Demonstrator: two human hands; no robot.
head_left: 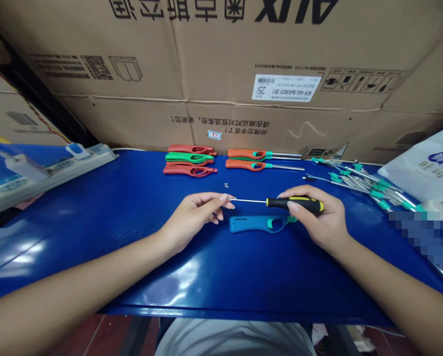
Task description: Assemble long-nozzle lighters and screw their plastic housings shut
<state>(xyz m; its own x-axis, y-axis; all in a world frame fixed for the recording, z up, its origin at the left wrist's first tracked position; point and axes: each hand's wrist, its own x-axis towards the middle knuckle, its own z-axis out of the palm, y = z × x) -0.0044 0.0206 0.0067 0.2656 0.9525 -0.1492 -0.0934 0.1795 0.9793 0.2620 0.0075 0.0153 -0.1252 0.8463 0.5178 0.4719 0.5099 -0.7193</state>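
My right hand (327,217) is closed around the black and yellow handle of a screwdriver (258,201), held level with its shaft pointing left. At the shaft's tip, the fingertips of my left hand (195,215) are pinched together; whatever they hold there is too small to make out. Just below the shaft lies a blue lighter body (249,224) with a teal trigger, its right end partly hidden by my right hand. A few tiny screws (226,186) rest on the table just beyond my left fingertips.
Red and green lighter bodies (182,169) lie at the back of the blue table (140,193). Orange lighters with metal tubes (243,164) are beside them. Loose tubes with teal parts (362,183) pile up at right, near a white bag (425,163). A power strip (58,168) stands left; cardboard (214,64) walls the back.
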